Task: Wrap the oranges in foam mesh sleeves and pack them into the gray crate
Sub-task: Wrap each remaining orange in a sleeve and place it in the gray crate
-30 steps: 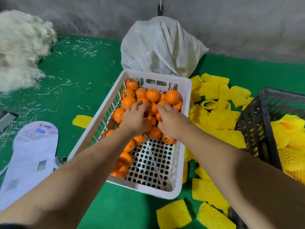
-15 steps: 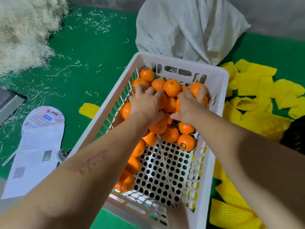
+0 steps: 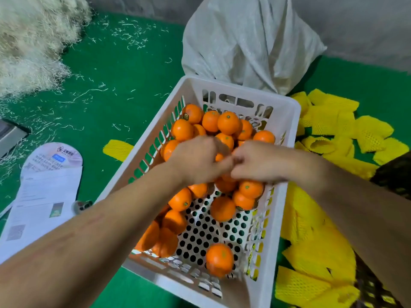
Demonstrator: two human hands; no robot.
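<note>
A white perforated crate holds several loose oranges, heaped at its far end. One orange lies near the front wall and looks blurred. My left hand and my right hand are side by side over the pile, fingers curled down among the oranges. Whether either hand grips one is hidden and blurred. Yellow foam mesh sleeves are strewn on the floor to the right of the crate. A dark corner of the gray crate shows behind my right forearm.
A white woven sack stands behind the crate. Pale shredded filler is piled at the far left. Printed papers lie on the green mat at left, with one yellow sleeve beside the crate.
Both hands have drawn back toward me across the pile and closed their fingers. Oranges have rolled to the near part of the crate. The view has moved closer to the crate.
</note>
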